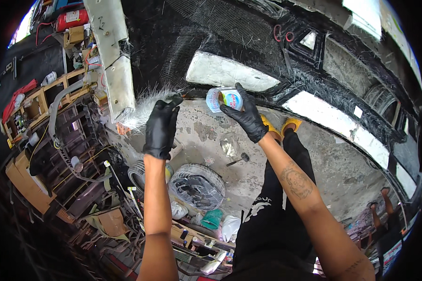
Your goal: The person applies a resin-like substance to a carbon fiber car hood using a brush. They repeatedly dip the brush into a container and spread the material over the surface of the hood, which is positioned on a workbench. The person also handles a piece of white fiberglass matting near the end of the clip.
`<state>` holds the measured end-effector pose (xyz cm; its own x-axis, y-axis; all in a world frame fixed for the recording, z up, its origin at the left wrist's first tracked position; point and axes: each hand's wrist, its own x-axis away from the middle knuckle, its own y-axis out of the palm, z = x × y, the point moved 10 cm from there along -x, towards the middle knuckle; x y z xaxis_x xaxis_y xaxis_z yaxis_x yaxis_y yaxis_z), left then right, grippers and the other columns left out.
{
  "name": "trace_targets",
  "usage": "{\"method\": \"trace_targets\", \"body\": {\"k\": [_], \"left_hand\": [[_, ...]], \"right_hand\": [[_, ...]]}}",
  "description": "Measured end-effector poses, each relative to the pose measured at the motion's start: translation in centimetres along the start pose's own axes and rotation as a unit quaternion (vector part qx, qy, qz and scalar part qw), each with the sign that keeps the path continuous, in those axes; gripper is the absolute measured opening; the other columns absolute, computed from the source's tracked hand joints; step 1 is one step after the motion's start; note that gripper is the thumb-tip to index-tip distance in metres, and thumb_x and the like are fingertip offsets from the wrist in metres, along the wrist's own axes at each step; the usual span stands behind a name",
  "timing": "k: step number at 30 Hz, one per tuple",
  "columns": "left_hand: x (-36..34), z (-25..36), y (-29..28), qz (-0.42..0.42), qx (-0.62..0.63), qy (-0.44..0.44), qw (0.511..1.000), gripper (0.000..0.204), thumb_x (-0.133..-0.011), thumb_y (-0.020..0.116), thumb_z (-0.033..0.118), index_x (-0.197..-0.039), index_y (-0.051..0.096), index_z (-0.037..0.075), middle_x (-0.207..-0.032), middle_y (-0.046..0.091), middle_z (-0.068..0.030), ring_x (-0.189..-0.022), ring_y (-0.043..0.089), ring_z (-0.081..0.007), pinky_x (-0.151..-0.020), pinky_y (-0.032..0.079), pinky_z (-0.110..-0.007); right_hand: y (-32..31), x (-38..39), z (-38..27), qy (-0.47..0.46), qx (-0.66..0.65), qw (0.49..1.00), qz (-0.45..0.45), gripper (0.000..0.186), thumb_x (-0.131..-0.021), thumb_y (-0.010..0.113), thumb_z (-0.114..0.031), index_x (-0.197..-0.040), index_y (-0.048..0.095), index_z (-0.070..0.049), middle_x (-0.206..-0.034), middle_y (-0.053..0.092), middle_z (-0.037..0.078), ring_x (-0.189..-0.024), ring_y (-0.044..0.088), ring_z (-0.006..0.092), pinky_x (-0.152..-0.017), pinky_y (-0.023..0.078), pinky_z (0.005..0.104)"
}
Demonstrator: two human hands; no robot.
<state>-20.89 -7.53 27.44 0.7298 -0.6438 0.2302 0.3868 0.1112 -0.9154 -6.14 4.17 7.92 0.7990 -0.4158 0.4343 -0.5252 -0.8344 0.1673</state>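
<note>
My right hand (248, 119), in a black glove, grips a clear plastic container (219, 101) with a blue and white label. It looks like a cut-off bottle, with something brownish inside. My left hand (162, 129), also black-gloved, is closed at the edge of a black fibrous panel (183, 47). A slim dark thing seems to stick out from its fingers, but I cannot make out what it is. Loose pale fibre strands (143, 110) bristle just beside this hand. Beyond the container lies a white rectangular patch (229, 71) on the panel.
Scissors (286, 56) with red handles rest on the panel. On the concrete floor are a hammer (239, 159), a tyre (198, 185) and plastic bags (230, 228). A cluttered rack (42, 100) and a red fire extinguisher (71, 20) stand left. Someone's legs (384, 206) show far right.
</note>
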Motion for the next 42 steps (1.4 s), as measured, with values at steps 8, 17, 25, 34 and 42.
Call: {"method": "trace_targets", "body": {"k": [8, 17, 25, 34, 42], "left_hand": [[-0.1, -5.9, 10.3, -0.133, 0.352, -0.251, 0.892, 0.026, -0.091, 0.059, 0.018, -0.113, 0.061, 0.003, -0.1, 0.064, -0.0069, -0.091, 0.057, -0.0143, -0.083, 0.044, -0.027], [-3.7, -2.2, 14.1, -0.239, 0.018, 0.028, 0.97, 0.032, -0.083, 0.054, -0.01, -0.106, 0.069, 0.006, -0.11, 0.062, -0.0168, -0.1, 0.063, -0.0277, -0.085, 0.053, -0.034], [-5.1, -1.3, 9.9, -0.207, -0.022, 0.035, 0.977, 0.034, -0.082, 0.056, -0.012, -0.107, 0.069, 0.006, -0.104, 0.063, -0.0192, -0.099, 0.063, -0.0323, -0.083, 0.053, -0.036], [-4.4, 0.6, 20.8, -0.294, 0.014, 0.098, 0.951, 0.036, -0.082, 0.06, -0.005, -0.111, 0.071, 0.015, -0.102, 0.065, -0.0175, -0.097, 0.063, -0.0339, -0.085, 0.051, -0.039], [-4.0, -3.1, 14.8, -0.223, -0.063, 0.079, 0.97, 0.036, -0.08, 0.058, -0.011, -0.108, 0.069, 0.007, -0.107, 0.065, -0.0182, -0.096, 0.063, -0.0352, -0.081, 0.052, -0.04]], "right_hand": [[-7.9, 2.7, 0.1, 0.006, 0.025, 1.0, 0.005, 0.089, -0.075, 0.083, -0.027, -0.146, 0.035, -0.002, -0.136, 0.044, 0.021, -0.126, 0.045, 0.0275, -0.106, 0.037, 0.0366], [-15.2, 6.2, 2.8, 0.076, -0.043, 0.995, 0.047, 0.085, -0.075, 0.083, -0.015, -0.144, 0.036, -0.002, -0.134, 0.05, 0.017, -0.122, 0.049, 0.0225, -0.103, 0.041, 0.0341], [-16.9, 7.0, 2.8, 0.083, -0.037, 0.995, 0.049, 0.084, -0.076, 0.082, -0.015, -0.145, 0.035, 0.001, -0.136, 0.048, 0.015, -0.123, 0.048, 0.0207, -0.102, 0.041, 0.0332], [-16.2, 6.6, 0.3, 0.055, -0.039, 0.997, 0.027, 0.081, -0.078, 0.08, -0.011, -0.144, 0.035, -0.001, -0.136, 0.047, 0.013, -0.12, 0.05, 0.0187, -0.1, 0.043, 0.0314], [-17.8, 7.1, 0.9, 0.066, -0.042, 0.997, 0.024, 0.086, -0.08, 0.076, -0.009, -0.15, 0.027, -0.005, -0.14, 0.043, 0.01, -0.123, 0.046, 0.0186, -0.104, 0.04, 0.0318]]}}
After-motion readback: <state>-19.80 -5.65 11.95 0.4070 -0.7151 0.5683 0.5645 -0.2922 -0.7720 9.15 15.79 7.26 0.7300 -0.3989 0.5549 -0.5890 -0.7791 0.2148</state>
